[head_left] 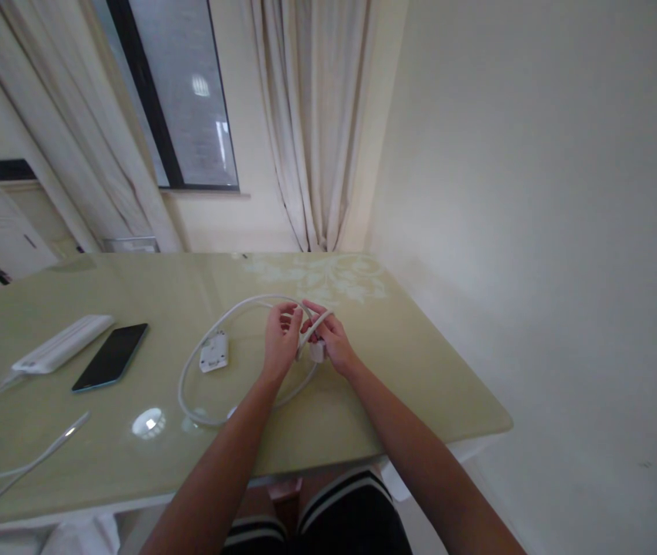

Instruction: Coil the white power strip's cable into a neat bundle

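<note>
A thick white cable [183, 378] lies in a wide loop on the table, and its near end runs up into my hands. My left hand [282, 339] is closed, its fingertips curled on the cable. Beside it, my right hand [335, 339] is closed round a bent section of the same cable, with a white plug-like block [318, 352] below its fingers. The fingers partly hide where the strands cross. Inside the loop, left of my hands, rests a small flat white box [214, 351] with dark spots on its face.
On the left lie a black-screened phone [112, 357] and a long white power strip [62, 344] with its lead. A thin white cord [33, 461] trails over the near edge. The glass-topped table [421, 385] borders a plain wall [537, 231] on the right.
</note>
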A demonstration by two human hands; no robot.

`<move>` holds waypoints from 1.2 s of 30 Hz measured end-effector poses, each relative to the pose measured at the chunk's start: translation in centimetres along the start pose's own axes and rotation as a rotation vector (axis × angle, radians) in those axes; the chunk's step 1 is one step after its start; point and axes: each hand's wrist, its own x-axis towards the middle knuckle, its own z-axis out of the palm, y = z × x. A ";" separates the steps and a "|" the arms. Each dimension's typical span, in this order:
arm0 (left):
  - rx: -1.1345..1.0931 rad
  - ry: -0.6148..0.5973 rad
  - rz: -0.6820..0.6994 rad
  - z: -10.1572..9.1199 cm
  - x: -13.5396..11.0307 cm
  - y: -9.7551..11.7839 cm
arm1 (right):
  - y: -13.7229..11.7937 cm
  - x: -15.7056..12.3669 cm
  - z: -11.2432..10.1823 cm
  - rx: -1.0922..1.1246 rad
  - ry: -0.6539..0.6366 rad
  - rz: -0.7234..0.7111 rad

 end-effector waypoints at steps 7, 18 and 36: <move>-0.619 -0.125 -0.373 0.3 0.3 -1.0 | 0.7 0.2 -0.1 0.030 -0.077 0.087; -0.947 0.124 -0.229 -3.6 3.4 0.5 | -2.5 1.3 -3.4 0.340 0.318 0.214; 0.245 -0.534 0.270 -5.8 -15.1 8.9 | -6.2 -3.1 0.4 -0.192 0.079 0.030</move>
